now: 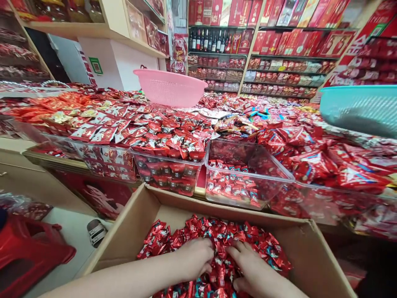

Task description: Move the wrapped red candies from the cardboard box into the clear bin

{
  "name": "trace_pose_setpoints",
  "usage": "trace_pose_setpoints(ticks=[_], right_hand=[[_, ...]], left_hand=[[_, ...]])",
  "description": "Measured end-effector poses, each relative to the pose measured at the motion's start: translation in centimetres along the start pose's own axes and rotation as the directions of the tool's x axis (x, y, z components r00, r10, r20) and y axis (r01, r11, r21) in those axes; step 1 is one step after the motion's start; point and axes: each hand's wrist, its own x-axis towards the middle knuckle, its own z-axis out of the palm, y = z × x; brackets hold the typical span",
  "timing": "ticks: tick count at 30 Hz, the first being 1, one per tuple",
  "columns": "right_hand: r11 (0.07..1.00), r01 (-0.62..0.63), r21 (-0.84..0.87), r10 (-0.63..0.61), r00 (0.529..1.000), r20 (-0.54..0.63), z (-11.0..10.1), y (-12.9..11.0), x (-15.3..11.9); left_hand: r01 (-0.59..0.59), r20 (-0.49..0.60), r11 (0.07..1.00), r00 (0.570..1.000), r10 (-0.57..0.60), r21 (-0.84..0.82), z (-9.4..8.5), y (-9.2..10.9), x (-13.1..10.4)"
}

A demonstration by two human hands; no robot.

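Observation:
Both hands reach into an open cardboard box (319, 248) at the bottom of the view, among many red-wrapped candies (266, 248). My left hand (197, 257) rests on the candies with its fingers curled down; what they hold, if anything, is hidden. Facing it from the right, my right hand (248, 265) has its fingers apart, touching the candies. Beyond the box's far wall stands a clear plastic bin (248, 178), partly filled with small red candies. The bin to its left (169, 165) is heaped with red and dark packets.
A pink basket (170, 87) sits on the candy heaps behind the bins, and a teal basket (359, 107) is at the right. Red packets (313, 161) pile up on the right. A red stool (34, 248) and a shoe (96, 232) are at lower left.

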Motion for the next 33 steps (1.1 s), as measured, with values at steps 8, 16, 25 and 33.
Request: trace_pose_setpoints(ticks=[8, 16, 25, 33], right_hand=[[0.986, 0.164, 0.040, -0.157, 0.977, -0.145, 0.5, 0.9, 0.9], [0.750, 0.298, 0.590, -0.108, 0.936, -0.337, 0.5, -0.3, 1.2], [0.188, 0.340, 0.921, 0.121, 0.923, -0.366, -1.1, -2.5, -0.7], [0.406, 0.342, 0.847, -0.025, 0.931, -0.364, -1.4, -2.8, -1.0]], left_hand=[[0.131, -0.125, 0.955, 0.978, -0.169, -0.265, -3.2, 0.8, 0.0], [0.102, -0.025, 0.879, 0.991, -0.128, -0.466, -2.2, 1.5, -1.3], [0.017, -0.014, 0.402, 0.997, -0.073, -0.915, -3.5, 5.0, -1.7], [-0.054, -0.109, 0.367, 0.985, -0.130, -0.929, -2.2, 4.7, -1.8]])
